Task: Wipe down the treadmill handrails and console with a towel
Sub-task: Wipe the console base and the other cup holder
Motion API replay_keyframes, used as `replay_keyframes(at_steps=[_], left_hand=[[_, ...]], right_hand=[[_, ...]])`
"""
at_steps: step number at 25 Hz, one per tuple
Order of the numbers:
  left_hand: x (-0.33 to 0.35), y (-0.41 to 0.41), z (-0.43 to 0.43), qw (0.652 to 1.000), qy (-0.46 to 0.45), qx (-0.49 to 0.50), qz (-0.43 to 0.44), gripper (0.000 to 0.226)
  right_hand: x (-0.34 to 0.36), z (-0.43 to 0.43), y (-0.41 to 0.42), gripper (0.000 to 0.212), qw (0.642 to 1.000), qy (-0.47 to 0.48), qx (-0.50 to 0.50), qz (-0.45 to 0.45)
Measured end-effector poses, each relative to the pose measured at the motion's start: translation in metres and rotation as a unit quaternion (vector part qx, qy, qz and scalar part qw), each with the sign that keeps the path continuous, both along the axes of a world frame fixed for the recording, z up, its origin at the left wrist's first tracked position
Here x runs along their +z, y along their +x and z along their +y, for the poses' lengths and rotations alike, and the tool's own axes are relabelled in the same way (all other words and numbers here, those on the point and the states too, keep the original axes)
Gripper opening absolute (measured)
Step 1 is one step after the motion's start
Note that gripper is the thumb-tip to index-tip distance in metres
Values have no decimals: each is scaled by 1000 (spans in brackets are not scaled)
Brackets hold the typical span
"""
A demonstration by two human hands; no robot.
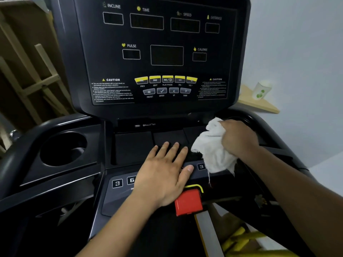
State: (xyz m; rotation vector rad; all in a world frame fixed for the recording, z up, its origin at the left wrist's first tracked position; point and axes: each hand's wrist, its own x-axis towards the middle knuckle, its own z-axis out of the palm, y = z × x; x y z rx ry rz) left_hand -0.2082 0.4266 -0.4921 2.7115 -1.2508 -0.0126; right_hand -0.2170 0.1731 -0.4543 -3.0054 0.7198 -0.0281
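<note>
The black treadmill console (163, 52) fills the upper middle, with dark displays and a row of yellow buttons. Below it lies a flat tray shelf (133, 147). My right hand (239, 138) grips a crumpled white towel (211, 151) at the right end of that shelf, beside the right cup holder (241, 119). The towel's loose end hangs down over the lower button panel. My left hand (165, 173) rests flat, fingers straight, on the shelf's front edge and the lower panel, just above the red safety key (187, 201). The left handrail (16, 154) curves away at the left.
The left cup holder (63, 149) is a deep round well. A wooden frame (27, 71) leans at the far left. A paper cup (261, 89) stands on a wooden shelf (259, 104) against the white wall at the right. Yellow tubing (241, 240) lies below.
</note>
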Motion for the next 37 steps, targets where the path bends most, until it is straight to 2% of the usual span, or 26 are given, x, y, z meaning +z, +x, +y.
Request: replay_keyframes(at_steps=[3, 6, 10, 13, 15, 17, 18, 21, 26, 28, 30, 33, 35, 37], left_hand=[[0, 0, 0, 1000, -3, 0, -1, 77], [0, 0, -1, 1000, -5, -3, 3, 76], [1, 1, 1, 1000, -6, -4, 5, 76], [1, 1, 1, 1000, -16, -3, 9, 75], [0, 1, 0, 1000, -14, 0, 10, 75], [-1, 2, -1, 1000, -11, 6, 6, 75], [0, 2, -3, 1000, -11, 9, 7, 75], [1, 3, -4, 1000, -8, 11, 15, 75], [1, 2, 0, 1000, 0, 5, 17, 79], [3, 2, -1, 1000, 5, 5, 16, 75], [6, 2, 0, 1000, 12, 3, 21, 72], [11, 0, 1, 1000, 13, 7, 23, 68], [8, 3, 2, 999, 13, -9, 32, 65], [7, 7, 5, 998, 19, -37, 41, 64]], right_hand=[[-2, 21, -7, 51, 998, -55, 30, 25], [-6, 28, -40, 39, 983, -151, 87, 51], [8, 22, -46, 30, 973, -222, 55, -18], [1, 39, -55, 35, 989, -146, -3, 19], [-8, 48, -54, 54, 996, -80, -17, 17], [-17, 44, -42, 76, 997, -73, 8, 2], [-21, 35, -32, 80, 998, -53, 19, 5], [-21, 19, -12, 71, 999, 21, 34, 3], [-23, 41, -64, 55, 992, 57, 61, -96], [-21, 34, -60, 43, 990, 85, 67, -92], [-15, 24, -24, 43, 991, 106, 24, -72], [-15, 27, 8, 43, 994, 85, -42, -61], [-18, 35, -8, 33, 992, 46, -29, -113], [-22, 41, -35, 31, 982, 58, 2, -179]])
